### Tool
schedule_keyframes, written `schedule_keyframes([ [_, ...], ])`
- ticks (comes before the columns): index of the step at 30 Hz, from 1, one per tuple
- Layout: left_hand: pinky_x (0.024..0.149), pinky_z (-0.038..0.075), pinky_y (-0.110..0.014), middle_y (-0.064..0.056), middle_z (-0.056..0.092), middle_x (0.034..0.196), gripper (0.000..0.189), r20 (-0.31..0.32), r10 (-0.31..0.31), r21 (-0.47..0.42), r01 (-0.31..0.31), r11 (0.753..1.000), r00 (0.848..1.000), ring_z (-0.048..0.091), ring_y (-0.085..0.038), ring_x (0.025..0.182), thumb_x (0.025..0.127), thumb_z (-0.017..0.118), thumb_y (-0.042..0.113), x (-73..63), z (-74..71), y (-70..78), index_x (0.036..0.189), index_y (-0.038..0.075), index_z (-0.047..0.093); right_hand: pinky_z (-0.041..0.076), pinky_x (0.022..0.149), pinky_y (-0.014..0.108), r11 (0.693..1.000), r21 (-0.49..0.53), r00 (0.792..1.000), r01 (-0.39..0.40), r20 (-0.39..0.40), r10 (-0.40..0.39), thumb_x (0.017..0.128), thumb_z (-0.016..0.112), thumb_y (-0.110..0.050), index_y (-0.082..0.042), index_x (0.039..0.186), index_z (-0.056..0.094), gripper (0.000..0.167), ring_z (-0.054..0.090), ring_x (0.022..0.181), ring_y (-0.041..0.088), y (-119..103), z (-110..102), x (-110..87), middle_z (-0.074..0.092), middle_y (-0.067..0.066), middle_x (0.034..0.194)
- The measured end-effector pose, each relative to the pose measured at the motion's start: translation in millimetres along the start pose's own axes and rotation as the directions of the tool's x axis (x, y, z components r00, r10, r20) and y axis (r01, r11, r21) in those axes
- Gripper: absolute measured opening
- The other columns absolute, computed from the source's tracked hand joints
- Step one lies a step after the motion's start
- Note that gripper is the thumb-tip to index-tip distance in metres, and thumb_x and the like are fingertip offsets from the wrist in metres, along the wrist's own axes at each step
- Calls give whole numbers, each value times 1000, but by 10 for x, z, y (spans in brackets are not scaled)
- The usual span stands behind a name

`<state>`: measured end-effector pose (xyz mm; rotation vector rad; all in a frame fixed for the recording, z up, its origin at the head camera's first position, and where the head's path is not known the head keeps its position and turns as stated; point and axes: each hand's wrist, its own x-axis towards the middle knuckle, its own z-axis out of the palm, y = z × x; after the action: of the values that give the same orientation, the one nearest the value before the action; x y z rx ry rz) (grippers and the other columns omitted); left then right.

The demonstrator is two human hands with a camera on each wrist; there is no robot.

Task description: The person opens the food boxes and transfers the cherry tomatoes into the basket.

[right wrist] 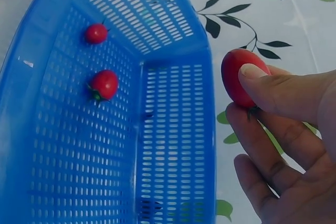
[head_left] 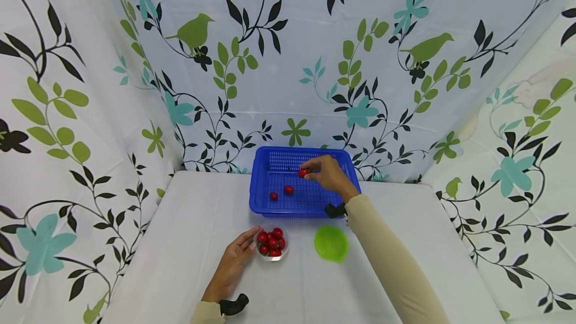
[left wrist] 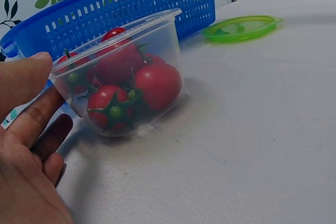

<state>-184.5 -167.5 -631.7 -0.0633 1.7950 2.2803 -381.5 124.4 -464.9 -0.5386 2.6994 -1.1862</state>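
Observation:
My right hand [head_left: 330, 174] pinches a red cherry tomato [right wrist: 239, 77] between thumb and fingers, above the right part of the blue basket [head_left: 288, 210]. Two more cherry tomatoes, one larger [head_left: 288, 190] and one smaller [head_left: 273, 196], lie on the basket's floor. In front of the basket stands a clear plastic tub [left wrist: 131, 30] filled with several red tomatoes [left wrist: 157, 86], some with green stems. My left hand [head_left: 236, 259] rests against the tub's left side, its thumb at the rim and its fingers fairly straight along the wall.
A bright green round lid [head_left: 331, 243] lies on the white-covered table [head_left: 198, 204], right of the tub. Behind the basket and along both sides hangs a curtain [head_left: 288, 94] with leaves, birds and flowers.

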Motion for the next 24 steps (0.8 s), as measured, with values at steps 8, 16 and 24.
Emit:
schedule_keyframes([
  [8, 121, 37, -17, -2, 45, 168, 53, 2, -2, -4, 2, 1000, 1000, 26, -24, 164, 108, 62, 17, 4, -4, -8, 159, 17, 48, 57, 107, 50, 999, 32, 1000, -15, 13, 15, 97, 78, -7, -16, 126, 79, 31, 71, 120, 27, 57, 16, 48, 78, 3, 123],
  [16, 112, 40, -8, -3, 46, 168, 51, -1, 5, -12, -5, 1000, 1000, 28, -23, 163, 109, 60, 15, 12, -6, -13, 159, 16, 49, 56, 110, 52, 995, 82, 999, -50, 18, 49, 96, 78, -5, -12, 126, 79, 31, 71, 121, 29, 109, 49, 107, 78, 6, 125],
  [24, 120, 38, -15, -2, 47, 167, 53, -2, -1, -11, 1, 1000, 1000, 28, -23, 163, 107, 64, 21, 16, -8, -19, 158, 17, 49, 52, 113, 55, 991, 99, 996, -90, 33, 87, 96, 77, -5, -11, 128, 78, 33, 68, 125, 31, 153, 72, 156, 77, 8, 128],
])
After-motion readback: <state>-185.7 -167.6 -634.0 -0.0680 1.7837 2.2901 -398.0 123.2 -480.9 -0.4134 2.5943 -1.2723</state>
